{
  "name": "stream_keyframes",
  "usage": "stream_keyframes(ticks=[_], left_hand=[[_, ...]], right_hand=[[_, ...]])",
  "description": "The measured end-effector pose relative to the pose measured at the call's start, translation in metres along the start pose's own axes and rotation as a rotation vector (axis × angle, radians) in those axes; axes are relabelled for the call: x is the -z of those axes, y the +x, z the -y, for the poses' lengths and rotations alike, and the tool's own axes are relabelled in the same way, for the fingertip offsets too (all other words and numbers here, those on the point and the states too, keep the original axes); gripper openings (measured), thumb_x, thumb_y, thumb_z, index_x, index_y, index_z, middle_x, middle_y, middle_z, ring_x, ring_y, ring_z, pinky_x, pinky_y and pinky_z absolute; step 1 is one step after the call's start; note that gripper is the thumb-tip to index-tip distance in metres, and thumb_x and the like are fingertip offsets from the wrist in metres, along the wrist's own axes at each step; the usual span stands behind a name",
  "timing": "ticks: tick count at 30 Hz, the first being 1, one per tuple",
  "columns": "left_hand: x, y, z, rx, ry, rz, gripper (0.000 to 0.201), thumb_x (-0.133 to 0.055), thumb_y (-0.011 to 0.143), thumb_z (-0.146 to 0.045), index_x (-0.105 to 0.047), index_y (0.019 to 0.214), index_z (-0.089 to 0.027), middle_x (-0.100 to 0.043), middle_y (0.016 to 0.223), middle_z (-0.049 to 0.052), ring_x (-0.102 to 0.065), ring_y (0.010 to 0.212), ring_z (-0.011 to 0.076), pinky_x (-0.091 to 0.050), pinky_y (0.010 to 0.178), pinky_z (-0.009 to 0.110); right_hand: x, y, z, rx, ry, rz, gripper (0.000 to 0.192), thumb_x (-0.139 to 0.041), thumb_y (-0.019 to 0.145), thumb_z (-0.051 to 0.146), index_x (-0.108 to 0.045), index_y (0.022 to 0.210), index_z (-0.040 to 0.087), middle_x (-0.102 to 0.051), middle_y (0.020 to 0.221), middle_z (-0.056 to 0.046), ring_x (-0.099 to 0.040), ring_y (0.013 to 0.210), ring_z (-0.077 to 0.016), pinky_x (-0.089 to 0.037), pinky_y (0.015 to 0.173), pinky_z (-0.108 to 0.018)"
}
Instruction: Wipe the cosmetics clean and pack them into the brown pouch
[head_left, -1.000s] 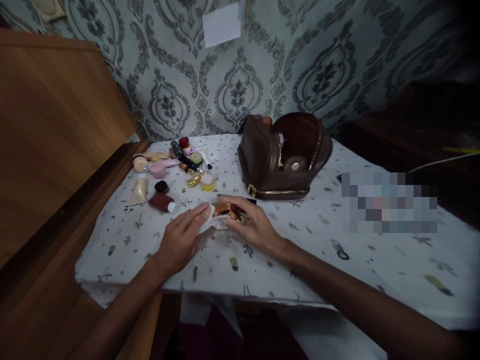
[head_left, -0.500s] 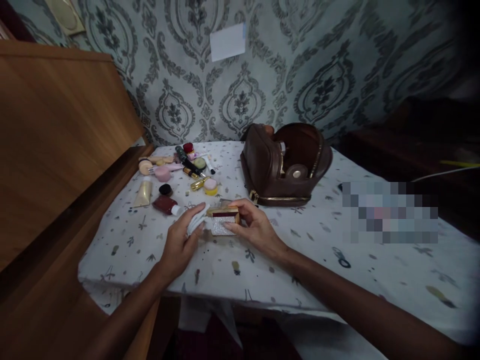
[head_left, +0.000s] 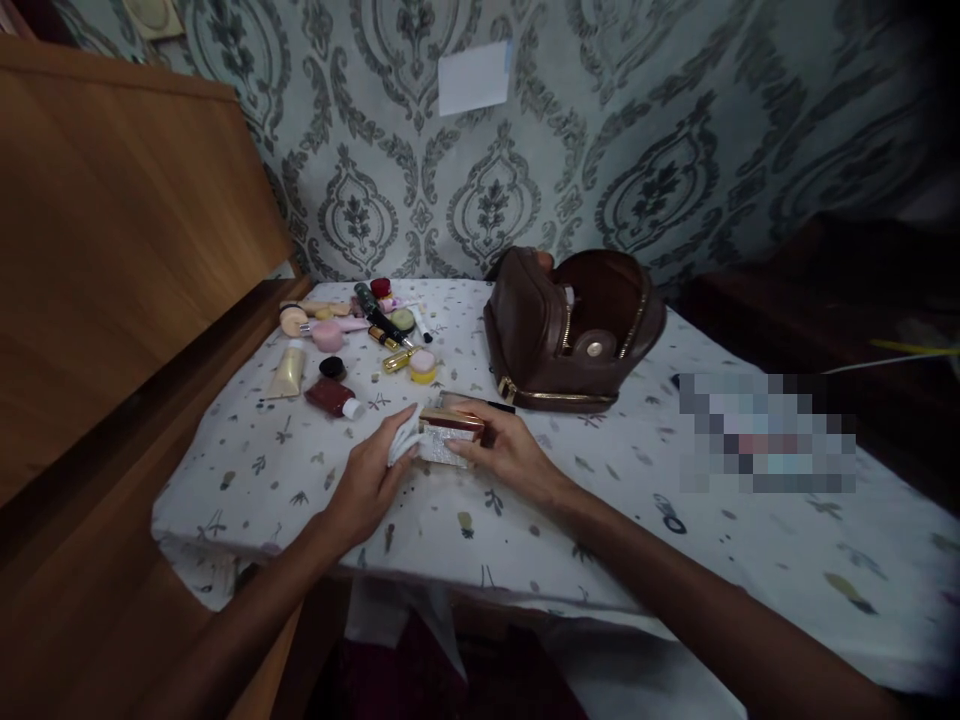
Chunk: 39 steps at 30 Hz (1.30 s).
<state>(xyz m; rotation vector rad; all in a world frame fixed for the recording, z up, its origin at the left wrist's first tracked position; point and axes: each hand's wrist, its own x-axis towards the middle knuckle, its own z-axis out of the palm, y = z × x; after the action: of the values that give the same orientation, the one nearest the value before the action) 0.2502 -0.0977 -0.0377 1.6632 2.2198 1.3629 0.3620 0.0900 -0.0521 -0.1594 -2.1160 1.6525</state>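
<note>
Both my hands meet over a small glittery gold box on the patterned tablecloth. My right hand grips the box from its right side. My left hand pinches a white wipe and presses it against the box's left end. An open brown leather pouch stands just behind, with a round compact showing inside. A dark pencil lies on the cloth right behind the box.
Several cosmetics lie at the table's far left: a beige tube, a dark red bottle, a pink-lidded jar, a gold lipstick. A wooden headboard borders the left. A blurred patch sits at the right.
The box has been turned in my right hand, so its glittery side now faces me. My left hand with the wipe has shifted slightly along it. The camera view drifted.
</note>
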Motion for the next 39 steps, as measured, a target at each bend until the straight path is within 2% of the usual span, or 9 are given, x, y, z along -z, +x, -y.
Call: stream_keyframes(ticks=[4, 10, 16, 20, 24, 28, 31, 35, 39], left_hand=[[-0.002, -0.001, 0.003, -0.023, 0.025, 0.002, 0.043, -0.045, 0.099, -0.027, -0.046, 0.141, -0.02, -0.06, 0.138, 0.011, -0.059, 0.124, 0.024, -0.048, 0.105, 0.039], [-0.001, -0.002, 0.007, -0.043, 0.058, -0.01, 0.044, -0.046, 0.097, -0.024, -0.045, 0.141, -0.02, -0.057, 0.141, 0.012, -0.056, 0.128, 0.0232, -0.046, 0.108, 0.039], [0.006, 0.004, -0.008, 0.113, -0.097, -0.039, 0.041, -0.049, 0.097, -0.033, -0.052, 0.135, -0.018, -0.064, 0.133, 0.01, -0.06, 0.121, 0.0245, -0.046, 0.103, 0.037], [0.008, 0.006, -0.006, 0.239, -0.316, -0.065, 0.042, -0.053, 0.095, -0.038, -0.055, 0.131, -0.017, -0.067, 0.125, 0.009, -0.062, 0.113, 0.0241, -0.046, 0.1, 0.036], [0.014, 0.008, 0.005, 0.33, -0.425, -0.07, 0.043, -0.055, 0.092, -0.041, -0.058, 0.127, -0.016, -0.069, 0.115, 0.008, -0.063, 0.103, 0.0233, -0.048, 0.095, 0.036], [0.02, 0.005, 0.014, 0.296, -0.312, -0.019, 0.041, -0.055, 0.092, -0.038, -0.059, 0.127, -0.019, -0.068, 0.119, 0.009, -0.061, 0.109, 0.0255, -0.046, 0.1, 0.041], [0.019, -0.001, 0.021, 0.223, -0.17, 0.017, 0.036, -0.052, 0.093, -0.034, -0.059, 0.126, -0.021, -0.069, 0.116, 0.008, -0.061, 0.111, 0.0257, -0.047, 0.1, 0.042], [0.015, -0.009, 0.027, 0.075, 0.028, 0.018, 0.032, -0.048, 0.094, -0.025, -0.059, 0.123, -0.019, -0.062, 0.122, 0.011, -0.058, 0.116, 0.0249, -0.046, 0.102, 0.043], [0.015, -0.012, 0.023, 0.059, 0.146, 0.027, 0.032, -0.047, 0.095, -0.022, -0.058, 0.126, -0.02, -0.054, 0.115, 0.01, -0.055, 0.111, 0.0235, -0.047, 0.098, 0.042]], right_hand=[[-0.003, 0.001, -0.002, -0.071, 0.193, -0.06, 0.044, -0.079, 0.072, 0.043, -0.066, 0.108, 0.021, -0.069, 0.093, -0.002, -0.065, 0.084, -0.0194, -0.053, 0.078, -0.033], [-0.004, 0.002, 0.004, -0.139, 0.379, -0.16, 0.04, -0.083, 0.07, 0.041, -0.067, 0.102, 0.022, -0.069, 0.091, 0.0, -0.063, 0.079, -0.0162, -0.051, 0.076, -0.03], [-0.005, 0.002, 0.002, -0.116, 0.388, -0.177, 0.037, -0.081, 0.073, 0.04, -0.064, 0.101, 0.023, -0.065, 0.087, 0.001, -0.06, 0.075, -0.0142, -0.049, 0.069, -0.026], [-0.005, 0.0, -0.001, -0.054, 0.294, -0.163, 0.036, -0.078, 0.076, 0.041, -0.059, 0.1, 0.024, -0.065, 0.093, 0.0, -0.061, 0.079, -0.0156, -0.05, 0.068, -0.027], [-0.007, -0.006, -0.005, 0.158, -0.026, -0.146, 0.03, -0.072, 0.083, 0.038, -0.059, 0.106, 0.024, -0.065, 0.095, -0.002, -0.063, 0.083, -0.0178, -0.053, 0.076, -0.032], [-0.009, -0.013, -0.007, 0.419, -0.44, 0.009, 0.029, -0.054, 0.095, 0.023, -0.059, 0.124, 0.023, -0.067, 0.118, -0.01, -0.063, 0.111, -0.0253, -0.053, 0.095, -0.044], [-0.012, -0.013, -0.011, 0.5, -0.604, 0.106, 0.038, -0.044, 0.097, 0.014, -0.059, 0.13, 0.025, -0.063, 0.132, -0.011, -0.054, 0.13, -0.0259, -0.048, 0.107, -0.052], [-0.01, -0.012, -0.016, 0.52, -0.597, 0.223, 0.034, -0.055, 0.097, 0.03, -0.062, 0.129, 0.025, -0.062, 0.135, -0.012, -0.051, 0.133, -0.0274, -0.046, 0.109, -0.054], [-0.006, -0.011, -0.019, 0.452, -0.528, 0.244, 0.058, -0.065, 0.088, 0.049, -0.051, 0.14, 0.025, -0.054, 0.142, -0.014, -0.048, 0.136, -0.0289, -0.042, 0.111, -0.054]])
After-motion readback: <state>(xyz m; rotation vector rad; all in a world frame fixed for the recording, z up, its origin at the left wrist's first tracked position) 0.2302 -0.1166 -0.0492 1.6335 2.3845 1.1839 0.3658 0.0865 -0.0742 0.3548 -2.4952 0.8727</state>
